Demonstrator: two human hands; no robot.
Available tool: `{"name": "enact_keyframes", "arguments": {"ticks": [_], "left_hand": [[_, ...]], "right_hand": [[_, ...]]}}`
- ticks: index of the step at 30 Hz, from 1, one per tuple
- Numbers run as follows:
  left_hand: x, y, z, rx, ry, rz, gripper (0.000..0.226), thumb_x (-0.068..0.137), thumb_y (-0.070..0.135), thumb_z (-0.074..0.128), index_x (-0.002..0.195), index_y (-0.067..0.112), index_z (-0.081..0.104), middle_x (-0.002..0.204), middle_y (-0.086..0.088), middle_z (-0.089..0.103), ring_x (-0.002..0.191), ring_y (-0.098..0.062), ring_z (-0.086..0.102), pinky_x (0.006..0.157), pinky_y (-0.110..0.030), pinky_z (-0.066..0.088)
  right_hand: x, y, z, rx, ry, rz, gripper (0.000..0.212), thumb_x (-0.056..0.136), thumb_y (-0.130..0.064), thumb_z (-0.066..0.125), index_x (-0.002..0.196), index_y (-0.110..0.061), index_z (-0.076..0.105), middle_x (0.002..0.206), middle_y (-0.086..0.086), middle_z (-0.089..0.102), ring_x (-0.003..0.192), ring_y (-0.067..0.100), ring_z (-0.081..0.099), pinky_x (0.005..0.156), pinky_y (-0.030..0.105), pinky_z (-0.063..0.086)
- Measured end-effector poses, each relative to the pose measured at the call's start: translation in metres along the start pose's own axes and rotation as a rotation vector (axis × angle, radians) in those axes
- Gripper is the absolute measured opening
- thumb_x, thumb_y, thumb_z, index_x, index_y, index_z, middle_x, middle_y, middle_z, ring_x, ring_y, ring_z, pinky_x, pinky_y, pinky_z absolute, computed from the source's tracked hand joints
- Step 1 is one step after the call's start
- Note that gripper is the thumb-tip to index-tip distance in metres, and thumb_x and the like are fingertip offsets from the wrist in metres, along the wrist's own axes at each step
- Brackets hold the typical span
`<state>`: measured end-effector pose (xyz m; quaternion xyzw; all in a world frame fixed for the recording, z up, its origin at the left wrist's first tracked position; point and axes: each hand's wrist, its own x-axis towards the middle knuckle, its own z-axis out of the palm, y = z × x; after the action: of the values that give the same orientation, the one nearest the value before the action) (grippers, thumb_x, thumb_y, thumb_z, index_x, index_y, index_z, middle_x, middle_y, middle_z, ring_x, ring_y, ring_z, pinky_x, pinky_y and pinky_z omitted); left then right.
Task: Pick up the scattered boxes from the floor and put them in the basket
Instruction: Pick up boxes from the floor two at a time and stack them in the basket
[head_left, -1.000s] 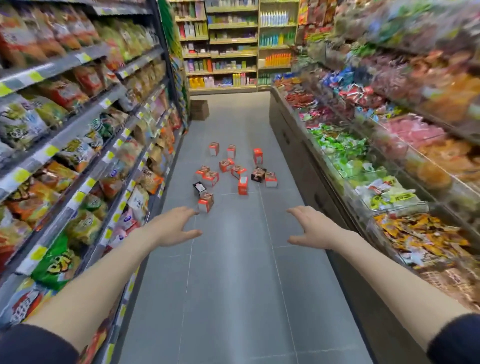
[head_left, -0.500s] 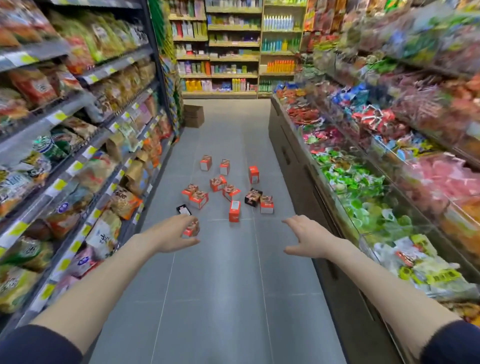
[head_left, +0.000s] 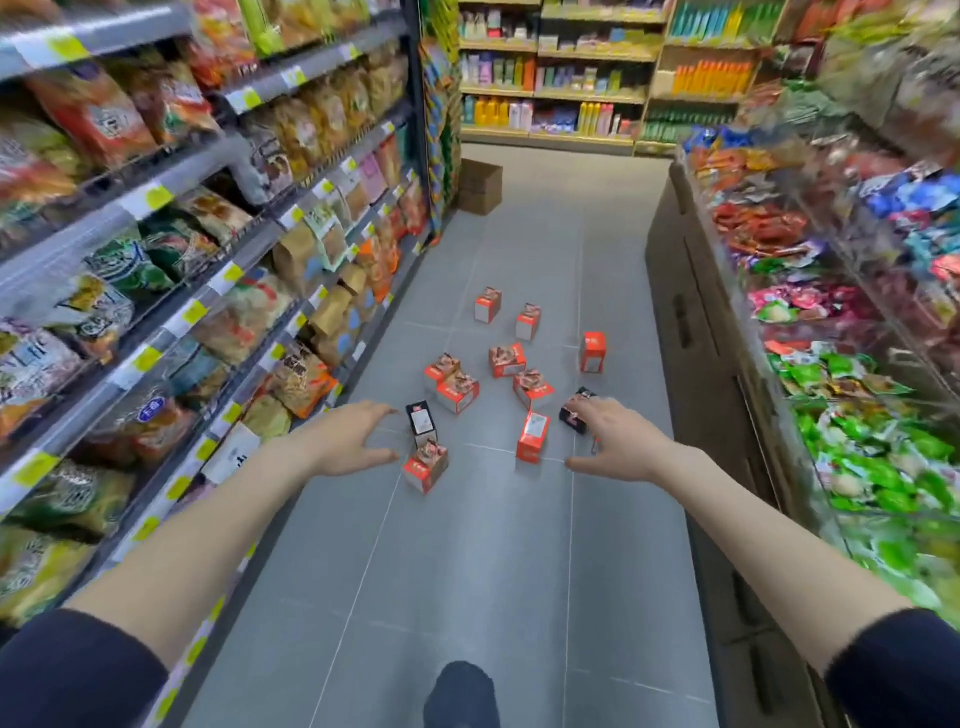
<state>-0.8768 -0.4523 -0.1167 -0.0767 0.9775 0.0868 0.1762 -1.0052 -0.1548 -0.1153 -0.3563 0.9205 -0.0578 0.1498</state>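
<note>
The left hand (head_left: 345, 441) hangs spread and empty, short of the nearest red box (head_left: 426, 465). The boxes (head_left: 507, 359) lie scattered on the aisle floor (head_left: 467, 571) ahead: I count 9 red and 2 black, likely light, stiff cardboard, best pinched across opposite sides. The right hand (head_left: 618, 441), equally spread and empty, overlaps a black box (head_left: 571, 415); no basket shows

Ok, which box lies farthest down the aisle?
The red box on the left of the back pair; its partner sits slightly nearer, the rest nearer still.
</note>
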Motion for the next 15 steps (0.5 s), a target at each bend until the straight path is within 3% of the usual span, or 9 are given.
{"name": "enact_keyframes", "arguments": {"ticks": [4, 15], "left_hand": [[0.057, -0.030, -0.034, 0.019, -0.037, -0.029, 0.070, 0.088, 0.048, 0.053, 0.144, 0.015, 0.026, 0.148, -0.006, 0.034, 0.133, -0.022, 0.038, 0.107, -0.036, 0.036], [0.230, -0.044, -0.080, 0.012, -0.087, -0.029, 0.068, 0.089, 0.047, 0.052, 0.144, 0.017, 0.026, 0.149, -0.007, 0.034, 0.135, -0.022, 0.035, 0.106, -0.033, 0.033]], "right_hand": [[0.066, 0.009, -0.016, 0.022, -0.042, -0.013, 0.074, 0.082, -0.037, 0.063, 0.142, -0.011, 0.028, 0.137, 0.012, 0.045, 0.127, 0.029, 0.040, 0.102, 0.036, 0.037], [0.241, 0.085, -0.042, 0.024, -0.104, -0.043, 0.069, 0.080, -0.038, 0.063, 0.136, -0.009, 0.035, 0.134, 0.013, 0.046, 0.124, 0.031, 0.042, 0.100, 0.044, 0.039]]}}
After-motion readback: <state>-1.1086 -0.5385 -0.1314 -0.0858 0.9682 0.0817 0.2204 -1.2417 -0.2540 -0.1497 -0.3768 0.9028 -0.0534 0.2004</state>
